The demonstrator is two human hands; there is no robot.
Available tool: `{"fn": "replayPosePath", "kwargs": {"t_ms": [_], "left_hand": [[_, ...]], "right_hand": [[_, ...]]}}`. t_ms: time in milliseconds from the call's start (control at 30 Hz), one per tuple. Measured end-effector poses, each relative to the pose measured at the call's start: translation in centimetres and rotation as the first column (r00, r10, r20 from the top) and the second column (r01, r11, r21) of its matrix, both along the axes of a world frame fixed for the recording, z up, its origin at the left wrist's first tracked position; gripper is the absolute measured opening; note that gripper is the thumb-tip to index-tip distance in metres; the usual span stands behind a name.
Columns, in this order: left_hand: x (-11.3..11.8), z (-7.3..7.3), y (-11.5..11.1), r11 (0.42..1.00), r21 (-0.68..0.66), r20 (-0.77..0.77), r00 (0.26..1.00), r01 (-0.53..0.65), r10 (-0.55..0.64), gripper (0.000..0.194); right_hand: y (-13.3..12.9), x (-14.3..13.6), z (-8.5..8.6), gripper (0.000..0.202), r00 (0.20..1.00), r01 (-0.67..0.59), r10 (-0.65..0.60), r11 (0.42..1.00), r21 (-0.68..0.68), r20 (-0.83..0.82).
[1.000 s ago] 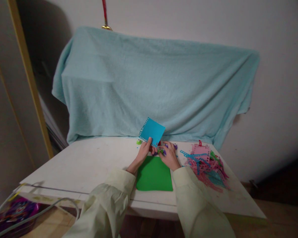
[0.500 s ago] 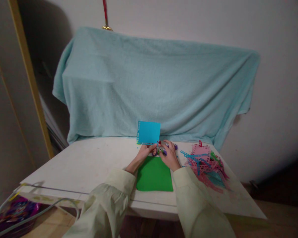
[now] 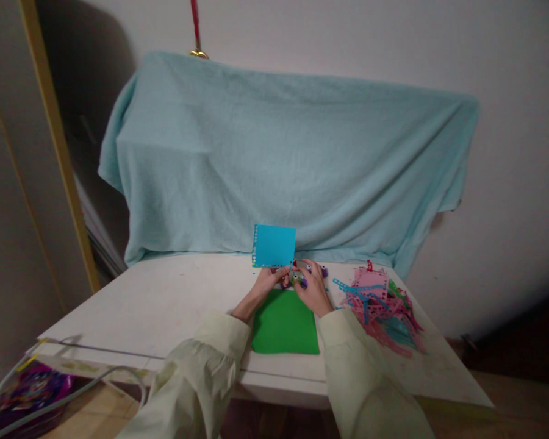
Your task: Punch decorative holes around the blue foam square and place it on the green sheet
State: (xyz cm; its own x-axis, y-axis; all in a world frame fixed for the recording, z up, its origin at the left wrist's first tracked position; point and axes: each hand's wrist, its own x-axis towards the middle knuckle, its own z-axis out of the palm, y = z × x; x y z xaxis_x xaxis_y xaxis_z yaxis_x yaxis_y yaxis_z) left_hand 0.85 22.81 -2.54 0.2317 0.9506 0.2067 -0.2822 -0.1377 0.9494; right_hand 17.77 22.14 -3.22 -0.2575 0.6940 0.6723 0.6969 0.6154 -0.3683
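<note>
My left hand [image 3: 266,284] is closed, its thumb and fingers pinching the bottom edge of a blue sheet [image 3: 275,245] near its lower right corner. Small punched holes run along the sheet's left and bottom edges. At that same corner my right hand [image 3: 315,289] is closed with curled fingers, a small red piece [image 3: 294,263] by its fingertips. What it grips is too small to tell. Between and behind the hands sit small purple and green pieces with googly eyes [image 3: 297,278]. Under my wrists lies a green sheet [image 3: 285,322], flat on the white table [image 3: 183,299].
On the right of the table is a pile of punched pink, blue and green scraps [image 3: 379,308]. A light blue cloth [image 3: 283,158] hangs behind the table. A pale cable [image 3: 114,373] loops past the front left edge, near a purple packet [image 3: 36,390].
Both hands stay almost in the same place, with only a slight finger shift at the blue sheet's corner. The whole view has shifted very slightly.
</note>
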Motion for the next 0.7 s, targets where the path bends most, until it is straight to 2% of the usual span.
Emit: {"fn": "replayPosePath", "kwargs": {"t_ms": [233, 333, 400, 467, 600, 700], "left_hand": [[0.1, -0.1, 0.0, 1.0, -0.005, -0.018, 1.0, -0.023, 0.023, 0.037], [-0.2, -0.2, 0.2, 0.981, -0.004, -0.012, 0.981, -0.194, 0.193, 0.039], [-0.8, -0.3, 0.4, 0.93, 0.006, -0.022, 0.93, -0.366, 0.366, 0.042], [-1.5, -0.4, 0.7, 0.872, 0.014, -0.055, 0.871, -0.489, 0.489, 0.044], [-2.3, -1.0, 1.4, 0.814, -0.013, -0.041, 0.814, -0.581, 0.58, 0.045], [-2.5, -1.5, 1.6, 0.802, -0.003, -0.037, 0.801, -0.598, 0.597, 0.046]], "right_hand": [[-0.1, 0.0, 0.1, 0.038, 1.0, -0.011, 0.011, 1.0, -0.008, 0.014], [-0.1, 0.0, 0.1, 0.036, 1.0, -0.015, 0.015, 1.0, -0.014, 0.016], [-0.1, 0.0, 0.0, 0.035, 1.0, -0.017, 0.018, 1.0, -0.018, 0.017], [0.0, 0.1, 0.0, 0.035, 1.0, -0.024, 0.025, 1.0, -0.02, 0.016], [-0.1, 0.1, 0.0, 0.036, 0.999, -0.036, 0.036, 0.999, -0.013, 0.007], [-0.1, 0.0, 0.1, 0.036, 0.999, -0.041, 0.041, 0.999, -0.003, 0.0]]}}
